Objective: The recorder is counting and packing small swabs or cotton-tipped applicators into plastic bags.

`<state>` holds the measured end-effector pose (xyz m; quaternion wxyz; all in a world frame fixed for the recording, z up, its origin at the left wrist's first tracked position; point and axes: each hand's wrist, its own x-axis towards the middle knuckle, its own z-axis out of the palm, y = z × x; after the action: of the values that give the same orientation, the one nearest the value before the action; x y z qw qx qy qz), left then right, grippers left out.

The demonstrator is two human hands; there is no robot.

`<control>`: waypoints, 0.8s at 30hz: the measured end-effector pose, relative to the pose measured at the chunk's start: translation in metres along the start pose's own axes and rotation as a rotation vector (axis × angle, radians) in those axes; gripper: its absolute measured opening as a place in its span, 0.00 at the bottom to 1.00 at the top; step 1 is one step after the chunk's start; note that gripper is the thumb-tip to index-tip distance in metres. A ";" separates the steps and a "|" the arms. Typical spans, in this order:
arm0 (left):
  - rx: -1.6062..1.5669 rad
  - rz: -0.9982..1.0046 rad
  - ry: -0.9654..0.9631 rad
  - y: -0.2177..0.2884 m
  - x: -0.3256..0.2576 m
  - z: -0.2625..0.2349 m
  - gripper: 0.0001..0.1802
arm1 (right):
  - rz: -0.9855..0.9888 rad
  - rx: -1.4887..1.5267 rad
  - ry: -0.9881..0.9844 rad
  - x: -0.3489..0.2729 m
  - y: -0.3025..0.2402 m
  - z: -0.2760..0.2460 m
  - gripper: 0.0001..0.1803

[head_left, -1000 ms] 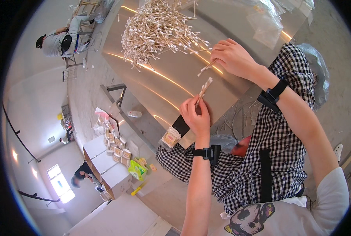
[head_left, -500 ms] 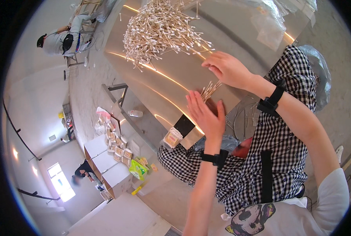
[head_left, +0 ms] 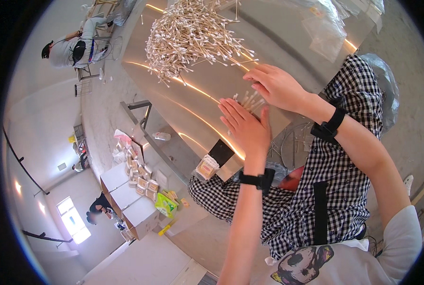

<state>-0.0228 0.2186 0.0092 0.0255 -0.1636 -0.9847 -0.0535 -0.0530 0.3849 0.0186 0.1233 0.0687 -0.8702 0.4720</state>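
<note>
A small bunch of cotton swabs (head_left: 251,101) lies on the shiny metal table (head_left: 193,102) between my two hands. My left hand (head_left: 244,127) is open, its fingers stretched out flat along the near left side of the bunch and its thumb apart. At the other side, my right hand (head_left: 281,89) has its fingers extended and slightly bent, with the thumb close to the swab tips; no swab shows in its grasp. Part of the bunch is hidden behind the left hand. Farther off, a large loose heap of cotton swabs (head_left: 190,40) covers the table's far part.
A pack of swabs (head_left: 207,167) stands by a black pad (head_left: 221,152) at the table's near left corner. Clear plastic bags (head_left: 323,33) lie far right. On the floor are a cardboard box (head_left: 135,209) and several swab packs (head_left: 143,183). Other people work at left.
My left hand has moved a little away from me and to the left, against the bunch. The swabs between my hands have shifted farther up the table. My right hand has barely moved.
</note>
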 end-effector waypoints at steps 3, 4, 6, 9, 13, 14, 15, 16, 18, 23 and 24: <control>-0.035 -0.003 -0.032 0.013 -0.022 -0.005 0.53 | -0.018 -0.010 0.007 -0.001 0.000 0.000 0.11; -0.032 -0.007 -0.031 0.013 -0.023 -0.007 0.53 | -0.027 -0.007 0.010 -0.002 0.000 0.001 0.11; -0.084 0.000 -0.034 0.011 -0.021 -0.008 0.53 | -0.041 0.000 0.013 -0.003 0.000 0.005 0.12; -0.111 0.007 0.016 -0.003 -0.009 -0.006 0.49 | -0.079 0.013 -0.047 -0.002 0.001 0.009 0.13; -0.373 -0.051 -0.026 -0.029 0.002 -0.017 0.44 | -0.171 0.036 -0.152 -0.002 0.003 0.007 0.18; -0.520 -0.061 -0.024 -0.035 -0.001 -0.023 0.43 | -0.216 0.036 -0.181 -0.003 0.003 0.006 0.20; -0.671 -0.069 -0.026 -0.037 -0.003 -0.028 0.43 | -0.211 0.036 -0.176 -0.004 0.004 0.005 0.20; -0.611 -0.027 -0.008 -0.039 -0.005 -0.031 0.45 | -0.292 -0.024 -0.180 -0.005 0.006 0.006 0.21; -0.593 -0.010 -0.041 -0.040 -0.010 -0.037 0.45 | -0.368 -0.084 -0.181 -0.006 0.007 0.006 0.23; -0.617 -0.039 -0.044 -0.042 -0.017 -0.043 0.43 | -0.374 -0.124 -0.193 -0.002 0.004 0.010 0.16; -0.629 -0.067 -0.006 -0.042 -0.017 -0.041 0.38 | -0.373 -0.124 -0.193 -0.002 0.004 0.009 0.16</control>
<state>-0.0192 0.1689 0.0446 -0.0312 -0.1312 -0.9249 -0.3556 -0.0535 0.3793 0.0104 0.1288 0.2658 -0.8775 0.3778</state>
